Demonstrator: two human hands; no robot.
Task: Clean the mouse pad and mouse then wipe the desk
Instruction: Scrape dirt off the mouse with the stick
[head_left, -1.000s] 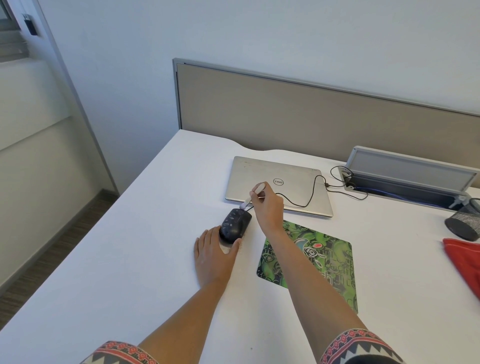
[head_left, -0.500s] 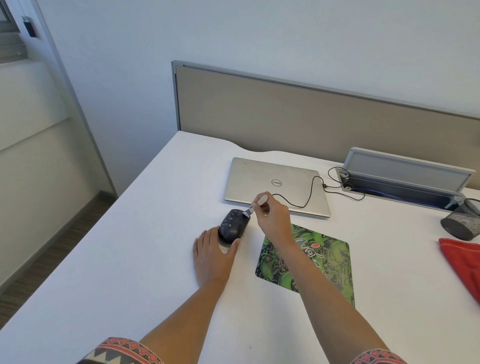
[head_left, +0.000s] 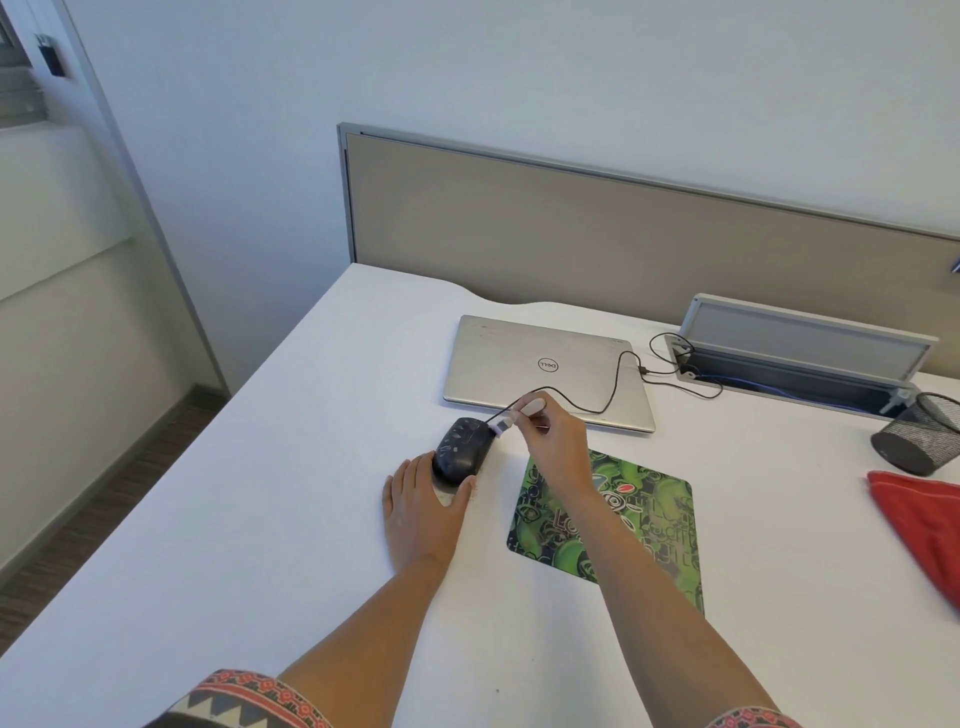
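Observation:
A dark patterned wired mouse (head_left: 462, 447) sits on the white desk (head_left: 260, 519), left of the green patterned mouse pad (head_left: 644, 519). My left hand (head_left: 423, 512) lies flat on the desk with straight fingers, its thumb and forefinger against the mouse's rear. My right hand (head_left: 556, 441) pinches a small white-handled brush (head_left: 519, 413), whose bristle tip touches the mouse's front right corner. The mouse cable (head_left: 608, 400) runs over the closed silver laptop (head_left: 545, 364) to the cable box.
An open grey cable box (head_left: 800, 353) stands at the back right beside a black mesh pen cup (head_left: 919, 441). A red cloth (head_left: 924, 525) lies at the right edge. A beige partition (head_left: 623, 234) closes off the desk's back.
My right hand has drawn the brush from the laptop's edge back toward me onto the mouse's front. My left hand and the mouse have stayed put.

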